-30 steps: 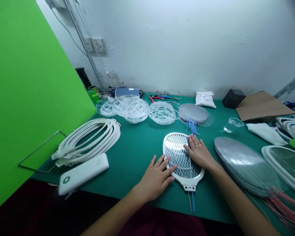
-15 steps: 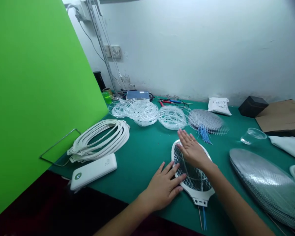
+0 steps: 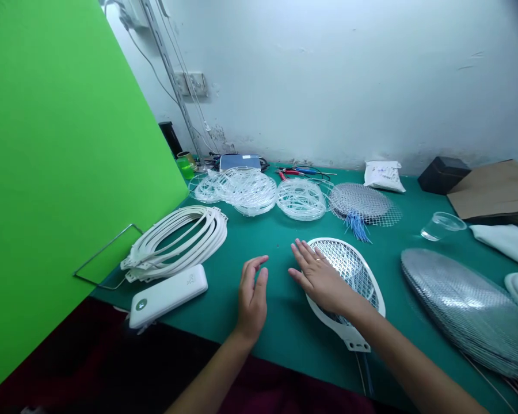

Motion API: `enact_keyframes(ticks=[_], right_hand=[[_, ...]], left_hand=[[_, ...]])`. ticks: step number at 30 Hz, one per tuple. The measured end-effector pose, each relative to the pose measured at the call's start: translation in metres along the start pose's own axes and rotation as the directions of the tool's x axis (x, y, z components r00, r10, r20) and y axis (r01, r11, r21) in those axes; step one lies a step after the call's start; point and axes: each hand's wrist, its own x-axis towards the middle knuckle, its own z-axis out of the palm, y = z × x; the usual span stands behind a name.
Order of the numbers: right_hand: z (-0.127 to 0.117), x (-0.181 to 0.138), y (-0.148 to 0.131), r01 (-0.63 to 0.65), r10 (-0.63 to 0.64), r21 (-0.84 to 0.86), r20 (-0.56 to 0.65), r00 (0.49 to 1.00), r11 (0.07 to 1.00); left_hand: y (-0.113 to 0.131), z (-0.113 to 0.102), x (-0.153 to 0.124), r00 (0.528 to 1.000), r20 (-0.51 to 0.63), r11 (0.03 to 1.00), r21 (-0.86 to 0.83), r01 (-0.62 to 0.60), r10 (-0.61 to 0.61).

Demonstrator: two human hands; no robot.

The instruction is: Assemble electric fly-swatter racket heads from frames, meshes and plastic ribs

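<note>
An oval electric swatter head, with a white plastic frame and metal mesh, lies on the green table mat, its neck towards me. Thin wires trail from the neck. Flat and with fingers stretched, my right hand is over the left side of the head, hiding part of the mesh; whether it presses down I cannot tell. My left hand is off to the left of the head, raised on edge with thumb and fingers apart, holding nothing.
White oval frames and a power bank lie left. Clear plastic rings, mesh sheets with blue wires and a white packet sit behind. Right are stacked mesh sheets and a plastic cup. A green panel stands left.
My left hand has left the swatter head's left edge and moved left. My right hand has slid left across the head, and the head looks slightly turned, uncovering more mesh at right.
</note>
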Motion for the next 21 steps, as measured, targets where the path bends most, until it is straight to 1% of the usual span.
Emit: enact_keyframes(ticks=[2,3,5,7,8,11,12,13,14,15,16,17,18,19,20,21], right_hand=[[0.002,-0.024,-0.003,-0.089,0.089,-0.002,-0.091,0.992,0.996],[0.004,-0.036,-0.004,-0.126,0.124,-0.010,-0.109,0.986,0.992],[0.009,-0.056,-0.005,-0.166,0.165,-0.012,-0.059,0.984,0.986],[0.012,-0.071,-0.004,-0.192,0.192,0.009,-0.006,0.981,0.981],[0.012,-0.077,-0.002,-0.217,0.217,0.018,-0.022,0.976,0.976],[0.012,-0.089,0.006,-0.326,0.323,0.016,-0.177,0.930,0.945],[0.013,-0.093,0.010,-0.344,0.340,0.016,-0.193,0.920,0.939],[0.014,-0.096,0.014,-0.343,0.342,0.023,-0.172,0.924,0.939],[0.016,-0.099,0.020,-0.327,0.330,0.045,-0.127,0.935,0.944],[0.017,-0.101,0.026,-0.313,0.320,0.086,-0.089,0.943,0.946],[0.017,-0.103,0.032,-0.321,0.334,0.140,-0.083,0.939,0.937],[0.016,-0.105,0.039,-0.353,0.378,0.195,-0.114,0.919,0.915],[0.016,-0.106,0.047,-0.403,0.448,0.241,-0.178,0.876,0.883],[0.015,-0.106,0.054,-0.452,0.516,0.275,-0.247,0.820,0.849],[0.016,-0.106,0.061,-0.486,0.572,0.316,-0.302,0.763,0.815],[0.017,-0.105,0.066,-0.503,0.613,0.364,-0.331,0.717,0.784]], left_hand=[[0.000,0.000,0.000,1.000,-0.002,0.999,-0.022,0.024,-0.024],[0.001,0.000,0.000,0.999,-0.006,0.999,-0.032,0.038,-0.038],[0.002,0.000,0.000,0.998,-0.012,0.998,-0.041,0.055,-0.055],[0.002,0.000,0.000,0.999,-0.006,0.999,-0.030,0.041,-0.041],[0.002,0.000,0.000,1.000,0.009,0.999,-0.020,0.027,-0.027],[0.002,0.000,-0.001,0.998,0.055,1.000,0.007,-0.014,0.014],[0.002,0.000,0.000,0.998,0.066,1.000,0.017,-0.022,0.021],[0.002,0.001,0.001,0.996,0.081,0.999,0.035,-0.026,0.023],[0.003,0.002,0.002,0.993,0.114,0.997,0.072,-0.029,0.021],[0.004,0.004,0.004,0.983,0.181,0.990,0.137,-0.034,0.009],[0.005,0.007,0.007,0.962,0.274,0.975,0.219,-0.047,-0.015],[0.007,0.010,0.008,0.926,0.373,0.951,0.300,-0.070,-0.050],[0.009,0.014,0.010,0.884,0.459,0.926,0.364,-0.097,-0.088],[0.011,0.018,0.011,0.847,0.519,0.907,0.403,-0.122,-0.117],[0.014,0.023,0.011,0.819,0.558,0.900,0.415,-0.136,-0.133],[0.016,0.028,0.011,0.806,0.577,0.904,0.405,-0.136,-0.137]])
